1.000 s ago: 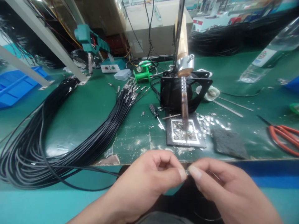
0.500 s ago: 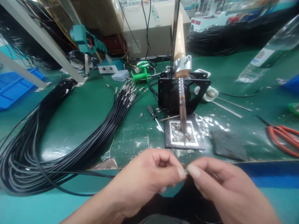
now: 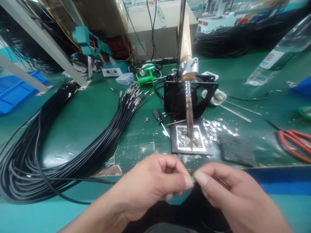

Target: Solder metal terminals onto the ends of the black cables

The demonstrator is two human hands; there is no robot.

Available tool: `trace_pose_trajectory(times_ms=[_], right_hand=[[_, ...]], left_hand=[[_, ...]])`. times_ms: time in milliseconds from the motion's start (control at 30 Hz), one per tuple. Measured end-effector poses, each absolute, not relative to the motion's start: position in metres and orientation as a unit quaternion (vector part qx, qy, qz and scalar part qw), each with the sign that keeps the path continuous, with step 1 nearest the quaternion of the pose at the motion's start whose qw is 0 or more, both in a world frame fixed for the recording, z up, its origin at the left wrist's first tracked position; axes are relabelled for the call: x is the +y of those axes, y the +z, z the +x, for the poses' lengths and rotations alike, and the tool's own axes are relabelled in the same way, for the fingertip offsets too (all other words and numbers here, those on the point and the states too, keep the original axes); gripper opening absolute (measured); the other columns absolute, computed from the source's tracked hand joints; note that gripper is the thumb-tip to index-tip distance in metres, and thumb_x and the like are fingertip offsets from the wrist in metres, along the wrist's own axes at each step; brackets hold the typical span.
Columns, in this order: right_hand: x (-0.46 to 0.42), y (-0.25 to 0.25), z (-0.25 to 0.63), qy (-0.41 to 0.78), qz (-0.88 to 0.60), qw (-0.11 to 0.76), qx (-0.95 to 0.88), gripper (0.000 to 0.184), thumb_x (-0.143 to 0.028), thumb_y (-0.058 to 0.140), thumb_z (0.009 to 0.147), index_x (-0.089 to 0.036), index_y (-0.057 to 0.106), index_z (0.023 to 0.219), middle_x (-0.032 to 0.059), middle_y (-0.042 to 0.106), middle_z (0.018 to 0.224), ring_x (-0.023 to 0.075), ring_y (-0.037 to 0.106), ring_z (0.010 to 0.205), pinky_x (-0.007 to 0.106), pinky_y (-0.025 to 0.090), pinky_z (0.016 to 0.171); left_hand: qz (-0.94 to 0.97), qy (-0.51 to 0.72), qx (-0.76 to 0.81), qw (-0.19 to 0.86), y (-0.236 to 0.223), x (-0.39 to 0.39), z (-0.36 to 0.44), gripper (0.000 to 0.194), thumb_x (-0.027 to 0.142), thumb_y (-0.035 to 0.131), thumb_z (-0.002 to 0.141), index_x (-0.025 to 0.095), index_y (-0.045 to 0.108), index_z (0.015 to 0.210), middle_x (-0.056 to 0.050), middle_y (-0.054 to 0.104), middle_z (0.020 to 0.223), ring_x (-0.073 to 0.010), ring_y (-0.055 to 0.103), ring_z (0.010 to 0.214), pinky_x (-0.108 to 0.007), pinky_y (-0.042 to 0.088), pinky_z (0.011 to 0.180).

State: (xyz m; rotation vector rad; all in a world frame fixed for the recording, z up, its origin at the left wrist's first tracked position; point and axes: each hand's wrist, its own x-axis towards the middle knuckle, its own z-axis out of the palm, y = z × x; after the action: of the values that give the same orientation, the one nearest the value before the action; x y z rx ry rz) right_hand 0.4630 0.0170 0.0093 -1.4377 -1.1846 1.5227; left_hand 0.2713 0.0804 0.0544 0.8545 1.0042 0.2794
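Observation:
My left hand (image 3: 161,176) and my right hand (image 3: 225,186) meet at the bench's front edge, each with thumb and finger pinched. Between the fingertips shows a tiny shiny metal piece (image 3: 193,178), mostly covered and too small to name exactly. Just beyond them, a soldering iron (image 3: 189,113) hangs tip down in a stand. Its tip is over a square tray (image 3: 178,147) of small metal parts. Left of my hands, a thick bundle of black cables (image 3: 97,152) curves across the bench, metal connectors at its ends.
A black fan (image 3: 175,100) stands behind the iron. Loose metal bits (image 3: 213,129), a dark grey block (image 3: 236,150) and orange-handled pliers (image 3: 293,142) lie to the right. A small screwdriver (image 3: 158,117), a green spool (image 3: 145,79) and a plastic bottle (image 3: 269,64) are farther back.
The view has shifted very slightly. Both hands keep the same pinch at nearly the same spot; the left forearm is a little lower.

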Motion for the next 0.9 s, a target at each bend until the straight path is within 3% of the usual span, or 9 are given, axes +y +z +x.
trace_pose_trajectory(times_ms=[367,633,800,900], right_hand=[[0.017,0.007,0.464,0.595,-0.553,0.363,-0.456,0.04,-0.053,0.067,0.095,-0.018,0.069,0.074,-0.0021,0.046,0.062,0.0088,0.037,0.058,0.016,0.038,0.053],[0.019,0.009,0.466,0.57,-0.56,0.373,-0.472,0.037,-0.049,0.065,0.097,-0.019,0.071,0.075,-0.0001,0.057,0.065,0.0085,0.046,0.058,0.014,0.042,0.052],[0.014,0.004,0.48,0.442,-0.605,0.425,-0.508,0.033,-0.055,0.065,0.096,-0.026,0.08,0.102,0.005,0.075,0.081,0.0109,0.062,0.061,0.011,0.052,0.052],[0.007,-0.006,0.494,0.485,-0.597,0.456,-0.447,0.035,-0.051,0.066,0.098,-0.03,0.073,0.125,0.0061,0.078,0.097,0.0098,0.062,0.059,0.011,0.054,0.051]], left_hand=[[0.393,0.132,0.463,0.783,0.055,0.081,0.271,0.026,0.032,0.084,0.072,0.013,0.066,0.073,0.004,0.051,0.062,-0.0076,0.041,0.058,-0.021,0.027,0.052],[0.389,0.134,0.464,0.784,0.054,0.082,0.275,0.022,0.029,0.081,0.072,0.013,0.065,0.072,0.003,0.051,0.062,-0.007,0.04,0.056,-0.021,0.025,0.052],[0.378,0.142,0.477,0.781,0.054,0.084,0.277,0.015,0.023,0.077,0.072,0.013,0.065,0.073,0.002,0.054,0.065,-0.007,0.042,0.057,-0.021,0.027,0.052],[0.376,0.149,0.478,0.779,0.054,0.084,0.277,0.014,0.021,0.077,0.072,0.013,0.065,0.073,0.002,0.054,0.064,-0.0069,0.042,0.057,-0.021,0.027,0.052]])
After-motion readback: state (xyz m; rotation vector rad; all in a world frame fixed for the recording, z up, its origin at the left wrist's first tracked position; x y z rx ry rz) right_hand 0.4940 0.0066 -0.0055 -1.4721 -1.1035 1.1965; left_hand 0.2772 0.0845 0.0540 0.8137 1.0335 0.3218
